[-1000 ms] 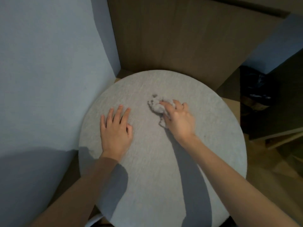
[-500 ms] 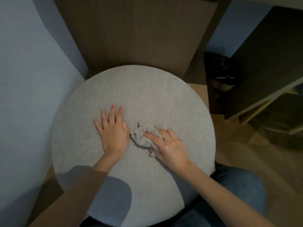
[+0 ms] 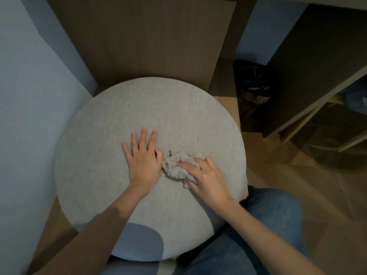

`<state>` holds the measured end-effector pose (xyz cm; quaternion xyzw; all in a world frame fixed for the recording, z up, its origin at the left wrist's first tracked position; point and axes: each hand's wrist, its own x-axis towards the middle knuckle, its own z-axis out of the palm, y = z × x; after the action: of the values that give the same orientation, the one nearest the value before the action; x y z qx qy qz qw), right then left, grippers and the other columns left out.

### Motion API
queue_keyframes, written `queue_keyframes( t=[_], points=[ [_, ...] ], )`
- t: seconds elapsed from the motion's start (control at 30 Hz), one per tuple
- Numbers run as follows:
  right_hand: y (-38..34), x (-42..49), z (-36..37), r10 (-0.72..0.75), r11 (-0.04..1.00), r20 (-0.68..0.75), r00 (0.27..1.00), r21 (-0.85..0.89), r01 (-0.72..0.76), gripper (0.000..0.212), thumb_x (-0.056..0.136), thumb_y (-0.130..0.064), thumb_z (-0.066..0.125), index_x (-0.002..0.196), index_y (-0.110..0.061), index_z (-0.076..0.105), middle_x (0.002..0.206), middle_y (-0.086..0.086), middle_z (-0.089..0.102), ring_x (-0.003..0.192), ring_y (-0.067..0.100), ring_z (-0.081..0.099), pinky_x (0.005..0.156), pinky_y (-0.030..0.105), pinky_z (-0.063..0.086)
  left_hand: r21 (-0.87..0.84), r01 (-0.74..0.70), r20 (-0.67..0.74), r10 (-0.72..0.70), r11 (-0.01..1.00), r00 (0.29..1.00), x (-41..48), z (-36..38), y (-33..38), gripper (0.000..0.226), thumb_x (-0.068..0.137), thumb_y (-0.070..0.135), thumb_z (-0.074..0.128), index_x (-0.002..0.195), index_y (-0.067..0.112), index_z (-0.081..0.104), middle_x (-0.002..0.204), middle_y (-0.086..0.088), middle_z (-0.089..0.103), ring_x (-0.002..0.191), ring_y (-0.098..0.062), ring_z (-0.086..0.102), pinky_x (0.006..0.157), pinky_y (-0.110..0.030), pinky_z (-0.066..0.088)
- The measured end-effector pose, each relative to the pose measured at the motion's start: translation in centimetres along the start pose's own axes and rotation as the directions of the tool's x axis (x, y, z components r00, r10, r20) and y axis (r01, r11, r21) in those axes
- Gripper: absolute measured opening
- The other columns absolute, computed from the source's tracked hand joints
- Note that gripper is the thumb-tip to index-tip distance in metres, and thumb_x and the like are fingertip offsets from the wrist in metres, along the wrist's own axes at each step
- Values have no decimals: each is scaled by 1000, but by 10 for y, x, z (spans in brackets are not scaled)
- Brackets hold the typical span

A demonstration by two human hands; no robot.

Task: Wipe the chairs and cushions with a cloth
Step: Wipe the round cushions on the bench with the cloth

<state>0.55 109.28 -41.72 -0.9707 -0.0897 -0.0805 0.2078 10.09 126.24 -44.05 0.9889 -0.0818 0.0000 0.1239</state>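
- Two bare hands rest on a round grey cushion (image 3: 158, 108), which fills the middle of the head view and is the thing being wiped.
- The left hand (image 3: 142, 161) lies flat near the cushion's centre with its fingers straight and spread, holding nothing. It seems to be steadying the seat.
- The right hand (image 3: 208, 179) covers a crumpled grey cloth (image 3: 174, 165). Its fingers are bent over the wad and bunch it against the fabric, and a bit of cloth pokes out beneath the palm.
- The cloth sits under and just ahead of the right fingertips, immediately to the right of the left hand. Its near edge is touching or almost touching the left thumb, and I cannot tell which.
- Key relation: the wad has no clear long axis, and the left hand blocks any stroke further to the left. My judgement is that the next pass has to run away from the left hand, toward the far rim or the right rim, unless the left hand lifts first.
- Most of the cushion's far half and its left flank lie well apart from the cloth, so wiping probably remains to be done there.
- Blue jeans (image 3: 268, 225) show at the lower right, beside the cushion's near edge.
- A brown wooden panel (image 3: 149, 36) stands behind the cushion, and a dark bag (image 3: 254, 80) sits on the floor to its right.
- No brand, label or readable writing appears anywhere.
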Motion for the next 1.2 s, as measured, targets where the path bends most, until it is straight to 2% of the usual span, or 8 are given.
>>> queue_keyframes(
  t=[0.07, 0.13, 0.27, 0.47, 0.6, 0.7, 1.03, 1.2],
  points=[
    [26, 15, -10, 3, 998, -8, 1000, -61, -4, 46, 81, -25, 74, 125, -23, 63, 104, 8, 65, 90, 27, 58, 65, 33, 50, 9, -16, 2, 16, 1000, 1000, -1, 1, 0, 55, 97, 28, 35, 150, 24, 23, 158, -9, 18, 146, -32, 9, 116, -59, 1],
    [53, 34, -18, 178, 976, -101, 979, -112, -189, 45, 90, -24, 64, 133, -22, 55, 115, 11, 60, 102, 30, 54, 73, 39, 50, 28, -90, 41, 89, 996, 995, 0, 0, -1, 55, 96, 30, 32, 150, 26, 25, 158, -8, 20, 146, -32, 10, 114, -61, -1],
    [52, 54, -15, 518, 840, -256, 816, -25, -542, 45, 93, -24, 57, 138, -27, 48, 128, 9, 53, 111, 27, 46, 80, 39, 49, 50, -212, 104, 206, 976, 973, 4, -5, 0, 59, 90, 37, 21, 149, 32, 24, 158, 0, 19, 147, -27, 8, 113, -62, -2],
    [5, -4, -4, 205, 974, -125, 971, -76, -215, 46, 80, -26, 73, 124, -22, 63, 106, 10, 63, 87, 26, 56, 59, 30, 47, 37, -209, 62, 206, 977, 977, 6, -5, 0, 54, 93, 32, 43, 146, 33, 33, 154, -2, 30, 140, -29, 25, 114, -60, 2],
    [42, 28, -16, 501, 851, -280, 819, -16, -526, 45, 86, -23, 67, 130, -25, 57, 107, 9, 60, 94, 26, 50, 60, 31, 43, -8, -264, 13, 264, 964, 964, 18, -4, -2, 51, 90, 28, 44, 140, 28, 45, 141, -11, 47, 120, -32, 42, 114, -56, 14],
    [67, 77, -16, 573, 799, -326, 752, 20, -601, 40, 93, -28, 57, 133, -30, 52, 122, 6, 56, 107, 25, 45, 74, 35, 45, -53, -271, 10, 272, 961, 962, 31, -1, 1, 50, 90, 27, 41, 139, 28, 46, 139, -14, 45, 125, -32, 39, 115, -56, 15],
    [80, 243, 23, 155, 942, -52, 986, -291, -164, 38, 96, -47, 43, 131, -34, 54, 145, 4, 40, 119, 32, 37, 87, 41, 37, 2, -291, -52, 290, 957, 956, 44, 11, 7, 56, 86, 32, 34, 141, 35, 42, 152, -2, 35, 142, -24, 27, 117, -54, 8],
    [113, 218, 8, 325, 889, -146, 934, -291, -355, 38, 96, -37, 47, 130, -23, 56, 138, 11, 46, 115, 35, 40, 87, 42, 39, -2, -301, -76, 300, 954, 951, 43, 14, 4, 55, 87, 33, 35, 142, 35, 42, 153, -1, 34, 143, -22, 26, 117, -53, 7]
  ],
)
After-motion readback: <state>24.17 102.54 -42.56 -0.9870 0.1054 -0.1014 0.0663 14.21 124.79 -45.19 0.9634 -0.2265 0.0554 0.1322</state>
